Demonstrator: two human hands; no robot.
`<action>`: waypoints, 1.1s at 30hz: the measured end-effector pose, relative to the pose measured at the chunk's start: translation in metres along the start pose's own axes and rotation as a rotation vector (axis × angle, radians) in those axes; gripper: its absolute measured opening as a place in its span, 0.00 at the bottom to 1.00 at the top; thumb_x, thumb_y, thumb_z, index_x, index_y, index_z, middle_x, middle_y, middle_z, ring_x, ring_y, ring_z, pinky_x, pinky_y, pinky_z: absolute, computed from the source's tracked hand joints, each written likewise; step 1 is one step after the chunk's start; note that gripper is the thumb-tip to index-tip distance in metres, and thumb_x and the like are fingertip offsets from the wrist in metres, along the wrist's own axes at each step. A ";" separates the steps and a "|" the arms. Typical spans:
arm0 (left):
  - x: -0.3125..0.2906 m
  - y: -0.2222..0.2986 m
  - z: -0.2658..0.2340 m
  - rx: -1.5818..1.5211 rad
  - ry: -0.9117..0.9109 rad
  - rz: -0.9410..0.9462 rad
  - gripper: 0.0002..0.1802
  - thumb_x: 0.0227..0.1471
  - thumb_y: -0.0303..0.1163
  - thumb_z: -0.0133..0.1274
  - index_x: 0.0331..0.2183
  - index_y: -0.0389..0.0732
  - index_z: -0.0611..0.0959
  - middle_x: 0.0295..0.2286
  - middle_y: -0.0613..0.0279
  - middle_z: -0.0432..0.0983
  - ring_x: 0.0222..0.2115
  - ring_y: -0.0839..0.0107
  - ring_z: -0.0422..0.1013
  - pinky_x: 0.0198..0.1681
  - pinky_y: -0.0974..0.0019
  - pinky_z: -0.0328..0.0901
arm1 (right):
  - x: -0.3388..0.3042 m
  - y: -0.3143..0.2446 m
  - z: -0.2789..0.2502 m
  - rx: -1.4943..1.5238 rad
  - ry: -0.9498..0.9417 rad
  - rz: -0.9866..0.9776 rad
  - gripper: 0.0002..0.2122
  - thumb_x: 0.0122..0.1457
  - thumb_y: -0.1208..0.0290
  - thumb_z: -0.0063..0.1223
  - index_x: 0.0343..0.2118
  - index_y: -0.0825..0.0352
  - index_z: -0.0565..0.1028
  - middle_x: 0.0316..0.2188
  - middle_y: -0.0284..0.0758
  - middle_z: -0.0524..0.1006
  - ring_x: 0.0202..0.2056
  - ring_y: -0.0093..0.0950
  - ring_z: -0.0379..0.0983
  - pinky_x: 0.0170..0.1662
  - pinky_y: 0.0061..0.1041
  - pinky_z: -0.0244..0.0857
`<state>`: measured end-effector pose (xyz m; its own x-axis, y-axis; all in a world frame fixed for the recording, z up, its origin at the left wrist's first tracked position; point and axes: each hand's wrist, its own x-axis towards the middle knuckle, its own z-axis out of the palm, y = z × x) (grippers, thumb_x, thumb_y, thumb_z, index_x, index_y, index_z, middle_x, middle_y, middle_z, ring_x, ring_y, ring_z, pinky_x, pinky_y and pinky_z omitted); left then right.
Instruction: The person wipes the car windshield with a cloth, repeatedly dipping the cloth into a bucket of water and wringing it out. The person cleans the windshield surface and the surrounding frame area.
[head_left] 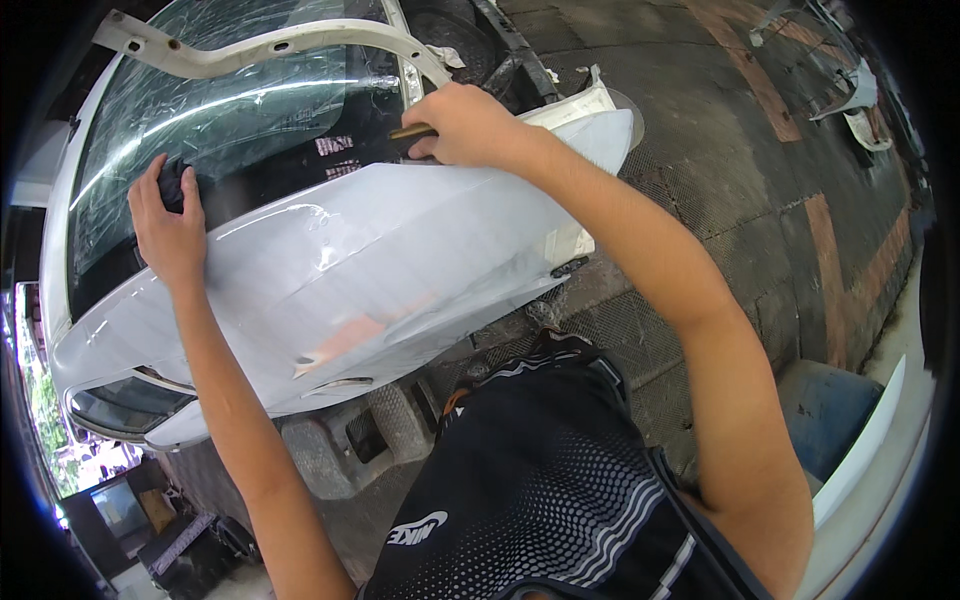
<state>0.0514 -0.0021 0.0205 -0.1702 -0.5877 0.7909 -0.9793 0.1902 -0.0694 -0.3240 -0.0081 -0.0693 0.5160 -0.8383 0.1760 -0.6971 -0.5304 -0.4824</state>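
Grey-white body panel (330,230) of a car lies in front of me, with patchy, sanded-looking paint and an orange-tinted spot low on it. My left hand (168,225) is at the panel's upper left edge, fingers curled around a crumpled black pad or cloth (174,186). Over at the panel's upper right, my right hand (465,125) grips a thin brownish stick-like tool (412,131); its tip points left, and what kind of tool it is I cannot make out. Beyond both hands is a car window (230,120) covered with fine cracks or streaks.
A long curved white metal strip (240,52) with holes crosses above the glass. Beneath the panel stands a grey step-like block (325,455). At right are a blue container (825,415) on the textured floor (720,230) and loose car parts (860,100) farther off.
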 end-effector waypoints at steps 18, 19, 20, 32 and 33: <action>-0.003 0.001 -0.006 -0.028 0.016 -0.072 0.20 0.59 0.38 0.65 0.51 0.45 0.85 0.45 0.57 0.81 0.47 0.56 0.78 0.52 0.58 0.71 | -0.010 0.021 0.008 -0.135 0.158 -0.280 0.15 0.46 0.83 0.64 0.39 0.66 0.84 0.39 0.35 0.79 0.46 0.38 0.77 0.50 0.37 0.74; -0.003 -0.001 -0.005 -0.044 0.023 -0.057 0.19 0.59 0.38 0.65 0.51 0.45 0.85 0.45 0.57 0.81 0.46 0.56 0.78 0.51 0.58 0.71 | -0.011 0.024 0.007 -0.072 0.141 -0.317 0.15 0.46 0.84 0.63 0.39 0.66 0.84 0.39 0.36 0.80 0.46 0.38 0.77 0.50 0.36 0.74; -0.002 -0.003 -0.003 -0.064 0.034 -0.042 0.19 0.58 0.37 0.66 0.51 0.45 0.85 0.44 0.57 0.81 0.46 0.56 0.78 0.50 0.59 0.71 | -0.013 0.027 0.003 -0.017 0.123 -0.350 0.15 0.45 0.85 0.63 0.39 0.66 0.84 0.39 0.36 0.80 0.46 0.39 0.77 0.50 0.36 0.74; -0.004 0.002 -0.002 -0.057 0.109 -0.028 0.19 0.59 0.35 0.66 0.51 0.43 0.85 0.43 0.59 0.82 0.43 0.60 0.79 0.48 0.63 0.71 | -0.007 0.021 -0.004 0.028 0.138 -0.449 0.16 0.42 0.83 0.65 0.37 0.66 0.84 0.34 0.34 0.78 0.40 0.37 0.77 0.44 0.35 0.75; -0.003 0.002 -0.002 -0.061 0.101 -0.039 0.19 0.59 0.35 0.66 0.51 0.44 0.85 0.43 0.59 0.82 0.43 0.60 0.79 0.48 0.63 0.71 | -0.004 0.017 -0.001 0.027 0.145 -0.462 0.16 0.42 0.83 0.65 0.37 0.66 0.84 0.34 0.34 0.78 0.40 0.38 0.77 0.44 0.35 0.75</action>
<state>0.0500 0.0018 0.0188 -0.1175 -0.5141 0.8497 -0.9759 0.2182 -0.0029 -0.3387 -0.0140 -0.0769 0.6928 -0.5253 0.4941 -0.3970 -0.8497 -0.3468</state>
